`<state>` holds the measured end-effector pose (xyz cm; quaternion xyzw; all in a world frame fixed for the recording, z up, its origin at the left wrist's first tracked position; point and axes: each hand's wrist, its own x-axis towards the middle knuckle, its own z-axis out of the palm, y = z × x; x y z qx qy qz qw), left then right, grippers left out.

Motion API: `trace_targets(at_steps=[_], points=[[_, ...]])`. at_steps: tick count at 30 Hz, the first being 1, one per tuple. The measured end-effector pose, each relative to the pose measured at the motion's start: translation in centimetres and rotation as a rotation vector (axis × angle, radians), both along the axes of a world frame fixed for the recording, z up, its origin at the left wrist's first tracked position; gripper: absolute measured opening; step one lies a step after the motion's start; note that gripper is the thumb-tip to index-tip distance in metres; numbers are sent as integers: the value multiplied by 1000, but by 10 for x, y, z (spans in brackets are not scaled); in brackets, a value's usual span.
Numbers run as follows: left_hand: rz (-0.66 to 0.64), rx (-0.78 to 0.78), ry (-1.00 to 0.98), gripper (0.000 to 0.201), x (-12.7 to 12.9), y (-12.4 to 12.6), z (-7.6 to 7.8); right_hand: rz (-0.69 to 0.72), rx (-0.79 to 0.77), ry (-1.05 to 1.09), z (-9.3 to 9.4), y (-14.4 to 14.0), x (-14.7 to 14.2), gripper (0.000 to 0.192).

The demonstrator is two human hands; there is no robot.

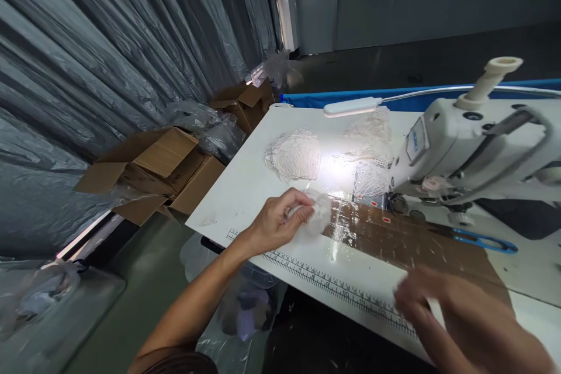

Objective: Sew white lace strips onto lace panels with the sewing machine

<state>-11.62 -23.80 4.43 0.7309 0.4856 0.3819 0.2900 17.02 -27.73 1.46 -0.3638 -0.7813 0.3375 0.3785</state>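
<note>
1. Left hand (276, 221) curled, fingers pinching a small white lace piece (316, 217) against the counter (245, 187), just left of the brown taped sheet (394, 239).
2. Right hand (442, 310) blurred at the near right edge, over the printed ruler strip (333, 285); grip impossible to tell, though something pale shows at the fingertips.
3. Blue-handled scissors (477, 239) lying on the brown sheet, right of the left hand, well apart from both hands.
4. White sewing machine (473, 146) standing at the far right, thread spool pin upright on top, a slim lamp (353, 107) casting glare on the counter.
5. Heaps of white lace (294, 155) lying beyond the left hand, more beside the machine.
6. Open cardboard boxes (158, 169) on the floor at left, under grey plastic sheeting (109, 41).
</note>
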Motion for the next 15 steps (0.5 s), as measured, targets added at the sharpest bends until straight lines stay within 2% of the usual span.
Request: trace_targets(at_steps=[1, 3, 5, 8, 10, 13, 15], points=[[-104, -58, -49, 13, 10, -4, 5, -8, -9, 70, 2, 8, -4, 20], [-318, -160, -109, 10, 28, -9, 14, 0, -170, 83, 5, 23, -9, 42], [-435, -204, -99, 9, 43, -10, 20, 115, -375, 150, 8, 35, -11, 53], [-407, -218, -40, 10, 54, -2, 21, 343, -618, 194, 8, 44, -8, 52], [-370, -257, -26, 15, 54, 8, 16, 416, -718, 136, 5, 47, -5, 44], [-339, -319, -12, 25, 47, 23, 4, 376, -811, 35, -3, 53, -2, 32], [-305, -330, 17, 29, 42, 32, -5, 267, -776, -32, -8, 61, 1, 30]])
